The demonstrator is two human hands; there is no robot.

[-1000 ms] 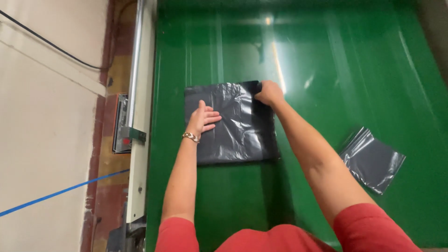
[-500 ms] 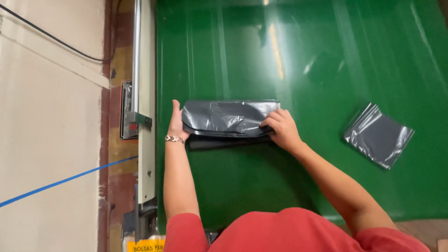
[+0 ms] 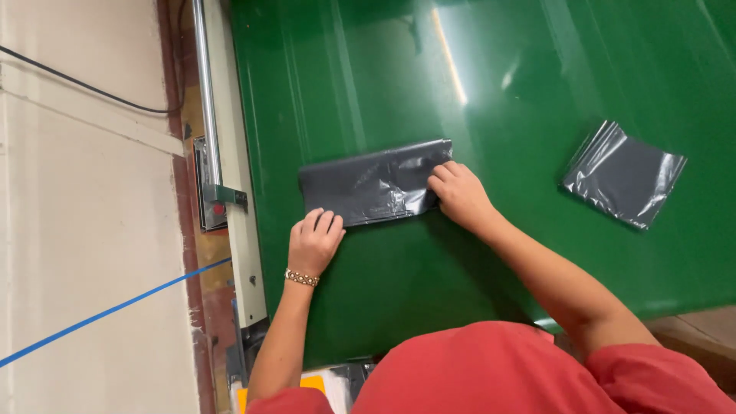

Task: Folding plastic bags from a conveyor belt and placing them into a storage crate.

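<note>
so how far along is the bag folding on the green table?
Done: one small folded grey bag lies set aside on the green table. In hand: a second dark grey bag is folded to a long strip; the right hand presses its right end, the left hand rests flat at its near left corner. Left: the strip is longer than the finished bag, so likely more folds.

The person wears a red short-sleeved top; its cloth fills the lower edge of the view, bunched in soft folds across the chest and shoulders. Both sleeves end high on the upper arm, so the forearms are bare down to the hands. The left hand (image 3: 313,244) has a narrow bracelet (image 3: 300,277) of small gold-coloured beads or links snug round the wrist. The right hand (image 3: 458,195) carries nothing at the wrist, and I can make out no rings on either.
</note>
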